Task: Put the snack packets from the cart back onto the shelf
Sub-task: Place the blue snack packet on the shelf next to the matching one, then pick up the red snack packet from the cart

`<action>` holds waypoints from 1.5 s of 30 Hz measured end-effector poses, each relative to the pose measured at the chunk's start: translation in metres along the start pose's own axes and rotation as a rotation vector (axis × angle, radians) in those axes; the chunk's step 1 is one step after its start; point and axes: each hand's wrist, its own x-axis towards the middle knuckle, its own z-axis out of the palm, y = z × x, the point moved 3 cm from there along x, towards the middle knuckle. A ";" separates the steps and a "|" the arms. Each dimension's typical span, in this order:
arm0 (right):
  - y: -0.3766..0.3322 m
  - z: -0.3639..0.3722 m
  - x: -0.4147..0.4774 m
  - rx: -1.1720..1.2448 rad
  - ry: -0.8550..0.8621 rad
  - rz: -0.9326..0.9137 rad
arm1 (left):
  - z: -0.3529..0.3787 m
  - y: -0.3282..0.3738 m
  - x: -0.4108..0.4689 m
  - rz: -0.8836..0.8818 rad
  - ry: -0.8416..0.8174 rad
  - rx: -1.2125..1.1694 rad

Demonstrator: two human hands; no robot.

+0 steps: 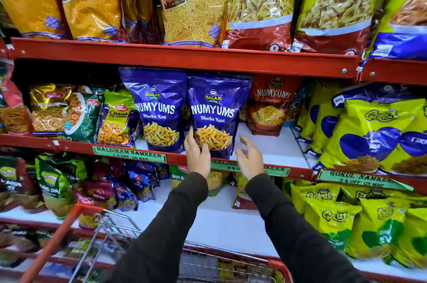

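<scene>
Two purple Numyums snack packets stand upright side by side on the middle shelf: the left one and the right one. My left hand touches the lower left edge of the right packet with its fingers spread against it. To the right of that packet, my right hand hovers open, a small gap away from it. The wire cart with red rims sits below my forearms, with packets dimly visible inside.
A red Numyums packet stands behind to the right, with bare white shelf in front of it. Yellow-green packets fill the right side. Large bags line the top shelf. Small packets crowd the left.
</scene>
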 end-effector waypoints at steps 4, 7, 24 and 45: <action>0.028 -0.016 -0.045 -0.040 0.207 -0.136 | 0.003 -0.024 -0.049 0.242 0.098 0.068; 0.074 -0.020 -0.073 -0.127 0.204 -0.086 | 0.012 -0.054 -0.088 0.286 -0.003 0.189; 0.288 -0.037 -0.226 -0.722 -0.672 0.573 | 0.041 -0.256 -0.265 -0.362 -0.950 1.019; 0.185 -0.112 -0.184 -0.070 0.013 0.276 | 0.005 -0.142 -0.192 -0.328 -0.302 -0.022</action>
